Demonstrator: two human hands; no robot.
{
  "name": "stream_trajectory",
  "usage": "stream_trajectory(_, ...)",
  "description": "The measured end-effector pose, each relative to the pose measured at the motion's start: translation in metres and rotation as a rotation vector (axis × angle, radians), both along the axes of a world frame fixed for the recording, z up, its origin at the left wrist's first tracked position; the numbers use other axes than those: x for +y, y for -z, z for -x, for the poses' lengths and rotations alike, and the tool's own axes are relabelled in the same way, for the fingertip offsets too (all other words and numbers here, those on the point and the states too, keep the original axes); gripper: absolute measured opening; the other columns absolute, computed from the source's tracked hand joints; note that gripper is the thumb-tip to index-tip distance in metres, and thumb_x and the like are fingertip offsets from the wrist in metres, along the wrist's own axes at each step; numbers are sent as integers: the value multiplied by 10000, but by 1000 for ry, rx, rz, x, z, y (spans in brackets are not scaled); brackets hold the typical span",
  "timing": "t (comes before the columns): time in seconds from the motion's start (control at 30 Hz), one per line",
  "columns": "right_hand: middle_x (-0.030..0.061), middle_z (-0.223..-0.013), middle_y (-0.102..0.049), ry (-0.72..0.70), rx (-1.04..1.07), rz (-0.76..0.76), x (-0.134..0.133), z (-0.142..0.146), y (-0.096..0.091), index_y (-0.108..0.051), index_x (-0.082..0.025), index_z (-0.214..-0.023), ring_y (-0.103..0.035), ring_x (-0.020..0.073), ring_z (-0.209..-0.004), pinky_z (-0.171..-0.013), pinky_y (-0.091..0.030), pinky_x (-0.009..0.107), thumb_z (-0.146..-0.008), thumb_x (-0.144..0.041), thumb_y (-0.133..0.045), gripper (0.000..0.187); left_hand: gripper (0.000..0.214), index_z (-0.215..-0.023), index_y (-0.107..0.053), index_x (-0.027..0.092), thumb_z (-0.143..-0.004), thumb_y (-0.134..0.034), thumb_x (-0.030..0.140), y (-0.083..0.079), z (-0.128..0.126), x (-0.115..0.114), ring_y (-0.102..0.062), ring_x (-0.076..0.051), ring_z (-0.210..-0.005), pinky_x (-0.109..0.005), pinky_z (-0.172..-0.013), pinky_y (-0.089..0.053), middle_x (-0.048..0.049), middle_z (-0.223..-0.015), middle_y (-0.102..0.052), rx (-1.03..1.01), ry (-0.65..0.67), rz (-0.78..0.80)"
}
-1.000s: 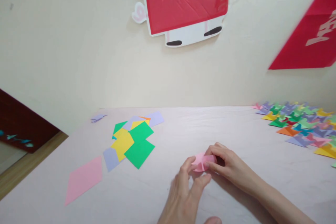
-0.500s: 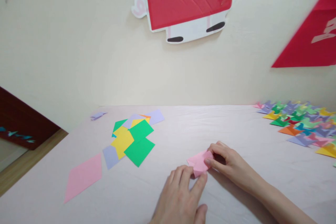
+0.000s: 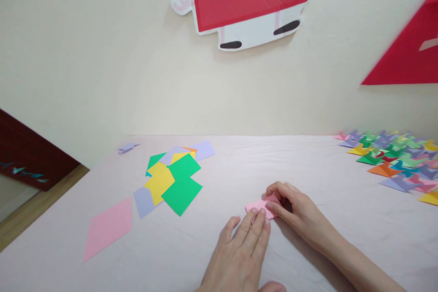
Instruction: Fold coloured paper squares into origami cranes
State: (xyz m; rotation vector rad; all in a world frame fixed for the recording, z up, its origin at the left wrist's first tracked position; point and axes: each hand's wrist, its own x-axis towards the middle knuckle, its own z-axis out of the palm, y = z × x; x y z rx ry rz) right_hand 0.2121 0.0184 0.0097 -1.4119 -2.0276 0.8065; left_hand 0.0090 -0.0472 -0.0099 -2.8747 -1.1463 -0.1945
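Note:
A small folded pink paper [image 3: 258, 205] lies flat on the pale table [image 3: 222, 164] in front of me. My left hand [image 3: 241, 251] lies over its near edge with the fingers stretched out flat, pressing it down. My right hand [image 3: 294, 207] comes in from the right, its fingertips curled onto the paper's far right corner and pinning it. Most of the paper is hidden under the fingers.
A loose pile of flat coloured squares [image 3: 173, 178] sits to the left, with a single pink sheet [image 3: 107, 228] nearer the left edge. Several folded paper figures [image 3: 397, 159] are spread at the far right. A small lilac folded piece [image 3: 127, 148] lies by the wall.
The pink paper was held up slightly between both hands; now it lies flat, my left hand's fingers have straightened over it, and the view has shifted a little.

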Motion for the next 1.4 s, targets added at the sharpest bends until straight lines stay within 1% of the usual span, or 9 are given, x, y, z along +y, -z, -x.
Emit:
stream_trajectory(0.2,19,-707,-598,-12,-52,-5,-1,1,-1,-647,-228,-804,-564,212,-743,-703,-436,342,-875,-281,-503,169,793,-1508,-264,106,-939,-356,652,2,0,-1,-268,-258,-1437,-431,-1082,-333,-122,-1558,-272,-18,-12,95)
stream_trajectory(0.3,22,-701,-601,-7,-75,1,0,3,-2,-656,-221,-784,-563,214,-745,-704,-434,343,-875,-288,-511,184,811,-1529,-181,106,-944,-351,642,2,0,-1,-220,-266,-1454,-455,-1099,-319,-112,-1573,-229,-12,-14,133)
stream_trajectory(0.37,23,-699,-606,-4,-91,5,1,3,-1,-662,-219,-786,-567,216,-749,-708,-433,344,-877,-295,-516,188,814,-1532,-163,105,-946,-345,640,1,0,-1,-210,-269,-1457,-460,-1102,-314,-108,-1578,-210,-12,-14,148)
stream_trajectory(0.57,20,-707,-619,14,-120,-30,-2,3,0,-667,-220,-811,-579,212,-741,-710,-438,339,-883,-283,-519,176,781,-1506,-263,97,-950,-313,643,-2,0,0,-258,-268,-1442,-446,-1092,-310,-124,-1563,-244,-17,-22,119)
stream_trajectory(0.7,18,-709,-620,12,-141,-54,-3,3,2,-661,-225,-821,-577,212,-741,-701,-436,336,-885,-261,-516,163,792,-1473,-337,91,-942,-268,674,-4,-1,1,-314,-276,-1416,-440,-1080,-311,-136,-1542,-311,-48,-26,105)
stream_trajectory(0.97,29,-759,-618,16,-186,-109,-6,5,9,-630,-224,-855,-549,222,-763,-709,-423,358,-899,-231,-495,142,787,-1395,-463,122,-875,-420,710,-10,-5,4,-422,-287,-1335,-467,-1103,-263,-133,-1462,-468,-123,-65,78)
stream_trajectory(1.1,29,-804,-623,32,-202,-151,-11,8,8,-609,-224,-893,-543,232,-795,-745,-417,380,-875,-275,-562,71,766,-1368,-493,122,-862,-466,696,-13,-7,5,-434,-297,-1318,-480,-1102,-263,-124,-1441,-497,-125,-69,82)
stream_trajectory(1.23,37,-898,-625,21,-209,-198,-16,7,8,-588,-230,-916,-534,234,-837,-772,-405,388,-868,-265,-571,62,764,-1371,-488,124,-872,-445,700,-15,-7,4,-445,-297,-1306,-484,-1094,-273,-124,-1436,-502,-116,-74,87)
stream_trajectory(1.4,52,-966,-618,64,-217,-221,-17,2,14,-580,-236,-1012,-534,243,-865,-778,-408,389,-847,-295,-599,177,754,-1356,-505,122,-884,-414,703,-16,-7,2,-439,-296,-1309,-482,-1085,-285,-124,-1438,-500,-86,-73,64)
